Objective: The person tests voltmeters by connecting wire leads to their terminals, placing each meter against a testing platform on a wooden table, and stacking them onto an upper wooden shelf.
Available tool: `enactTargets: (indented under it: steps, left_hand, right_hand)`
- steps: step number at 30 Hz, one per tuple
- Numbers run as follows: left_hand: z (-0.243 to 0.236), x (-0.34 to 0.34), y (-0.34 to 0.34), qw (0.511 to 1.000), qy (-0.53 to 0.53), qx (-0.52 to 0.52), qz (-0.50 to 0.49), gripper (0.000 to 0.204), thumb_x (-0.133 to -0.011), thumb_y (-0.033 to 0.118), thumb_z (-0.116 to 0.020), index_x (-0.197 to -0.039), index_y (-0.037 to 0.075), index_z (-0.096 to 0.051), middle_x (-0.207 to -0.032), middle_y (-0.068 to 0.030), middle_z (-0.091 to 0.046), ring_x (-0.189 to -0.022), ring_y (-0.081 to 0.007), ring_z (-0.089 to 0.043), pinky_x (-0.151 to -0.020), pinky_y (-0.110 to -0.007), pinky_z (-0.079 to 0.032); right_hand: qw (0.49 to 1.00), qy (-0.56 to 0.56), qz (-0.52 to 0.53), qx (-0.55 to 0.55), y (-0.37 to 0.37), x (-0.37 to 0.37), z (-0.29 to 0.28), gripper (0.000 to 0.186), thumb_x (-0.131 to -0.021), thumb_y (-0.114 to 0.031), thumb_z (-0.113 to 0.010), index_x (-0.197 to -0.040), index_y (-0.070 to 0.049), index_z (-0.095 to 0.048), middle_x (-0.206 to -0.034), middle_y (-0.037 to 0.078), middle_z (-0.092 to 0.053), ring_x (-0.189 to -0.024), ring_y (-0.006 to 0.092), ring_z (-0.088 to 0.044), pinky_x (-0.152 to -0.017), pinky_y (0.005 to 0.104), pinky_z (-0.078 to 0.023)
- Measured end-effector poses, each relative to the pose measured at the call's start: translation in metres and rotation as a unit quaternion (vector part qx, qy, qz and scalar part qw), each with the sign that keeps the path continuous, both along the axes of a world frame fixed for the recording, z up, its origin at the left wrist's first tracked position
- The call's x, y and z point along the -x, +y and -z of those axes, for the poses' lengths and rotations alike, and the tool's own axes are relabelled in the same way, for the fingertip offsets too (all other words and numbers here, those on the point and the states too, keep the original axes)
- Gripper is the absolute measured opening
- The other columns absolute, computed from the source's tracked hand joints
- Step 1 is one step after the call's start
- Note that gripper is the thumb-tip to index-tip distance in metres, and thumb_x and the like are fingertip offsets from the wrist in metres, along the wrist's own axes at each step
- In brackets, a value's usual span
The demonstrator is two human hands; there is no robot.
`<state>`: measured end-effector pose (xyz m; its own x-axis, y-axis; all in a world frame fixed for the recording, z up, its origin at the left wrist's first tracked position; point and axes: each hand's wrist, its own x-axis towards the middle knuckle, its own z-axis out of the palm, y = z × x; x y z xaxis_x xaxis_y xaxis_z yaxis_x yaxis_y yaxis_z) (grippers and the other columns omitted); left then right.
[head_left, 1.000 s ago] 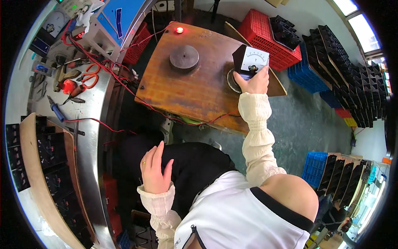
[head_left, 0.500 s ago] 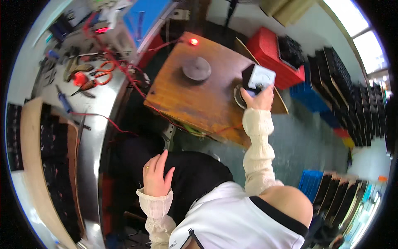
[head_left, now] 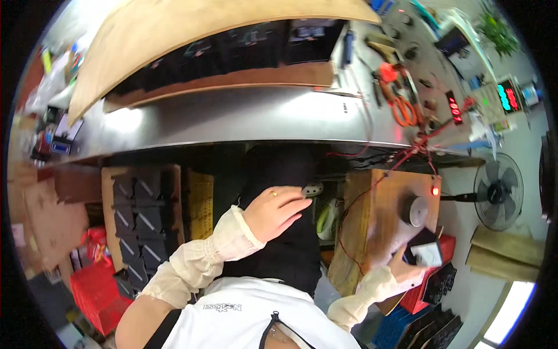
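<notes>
My right hand [head_left: 402,266] is at the right, over the wooden box [head_left: 363,224]. It grips an analog panel meter [head_left: 429,254] with a black body and a white dial face, thumb on the near side; the other fingers are partly hidden. A grey round metal disc [head_left: 415,211] lies on the box a little beyond that hand, with a glowing red light [head_left: 435,191] at the box's corner. My left hand [head_left: 274,214] hovers above my dark-clothed lap, fingers stretched out, holding nothing.
A steel bench [head_left: 232,119] runs across in front, bearing a wooden rack [head_left: 244,78] of black units, orange-handled scissors [head_left: 403,110] and red wires [head_left: 421,139]. A tray of black parts [head_left: 145,218] stands at left. A fan [head_left: 496,192] and red crate [head_left: 446,247] are at right.
My view has turned left, so the bench now lies straight ahead and the wooden box at right. My right hand stays at the meter. My left hand remains over my lap, fingers out.
</notes>
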<state>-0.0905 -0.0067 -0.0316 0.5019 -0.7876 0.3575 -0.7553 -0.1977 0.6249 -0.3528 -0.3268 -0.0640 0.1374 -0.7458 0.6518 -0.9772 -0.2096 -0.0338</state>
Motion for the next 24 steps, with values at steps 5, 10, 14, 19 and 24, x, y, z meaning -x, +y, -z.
enactTargets:
  steps: [5, 10, 14, 19, 24]
  left_hand:
    - [-0.039, -0.021, 0.012, 0.984, -0.008, 0.103, -0.146, 0.071, -0.085, 0.016, -0.074, -0.147, 0.001, -0.042, -0.148, -0.0242, -0.042, -0.135, -0.0422, -0.045, -0.112, -0.046, -0.038]
    - [-0.033, -0.073, 0.018, 0.948, 0.089, 0.161, -0.259, 0.116, -0.069, 0.020, -0.086, -0.157, 0.002, -0.014, -0.150, -0.0277, -0.037, -0.136, -0.0447, -0.039, -0.114, -0.050, -0.029]
    - [-0.039, -0.118, 0.047, 0.967, 0.059, 0.061, -0.241, 0.121, -0.062, 0.028, -0.091, -0.159, 0.016, -0.019, -0.148, -0.0176, -0.045, -0.132, -0.0391, -0.044, -0.111, -0.049, -0.028]
    - [-0.039, -0.137, 0.051, 0.972, 0.092, 0.049, -0.210, 0.123, -0.063, 0.032, -0.090, -0.160, 0.023, -0.014, -0.149, -0.0154, -0.045, -0.135, -0.0370, -0.042, -0.110, -0.055, -0.023]
    - [-0.042, -0.139, 0.048, 0.972, 0.116, 0.025, -0.202, 0.122, -0.068, 0.032, -0.087, -0.161, 0.024, -0.008, -0.146, -0.0173, -0.048, -0.135, -0.0371, -0.043, -0.112, -0.055, -0.019]
  right_hand:
    - [0.820, -0.169, -0.528, -0.142, 0.122, -0.186, -0.041, 0.110, -0.064, -0.026, -0.090, -0.146, 0.014, -0.029, -0.145, 0.034, -0.040, -0.137, 0.0450, -0.040, -0.118, 0.0505, -0.027]
    - [0.700, -0.056, -0.683, -0.201, 0.193, -0.280, -0.073, 0.122, -0.056, -0.028, -0.091, -0.151, 0.009, -0.023, -0.137, 0.029, -0.050, -0.122, 0.0447, -0.052, -0.099, 0.0507, -0.041]
    - [0.626, -0.138, -0.692, -0.332, 0.182, -0.288, -0.082, 0.110, -0.066, -0.023, -0.090, -0.151, 0.008, -0.026, -0.133, 0.027, -0.054, -0.115, 0.0400, -0.059, -0.096, 0.0453, -0.047]
    - [0.675, -0.216, -0.599, -0.372, 0.181, -0.260, -0.069, 0.062, -0.075, -0.006, -0.084, -0.130, 0.002, -0.055, -0.124, 0.018, -0.061, -0.103, 0.0230, -0.065, -0.086, 0.0340, -0.052]
    - [0.622, -0.303, -0.523, -0.498, 0.191, -0.247, -0.068, 0.038, -0.082, -0.007, -0.081, -0.112, 0.001, -0.060, -0.103, 0.011, -0.069, -0.085, 0.0149, -0.068, -0.076, 0.0279, -0.054]
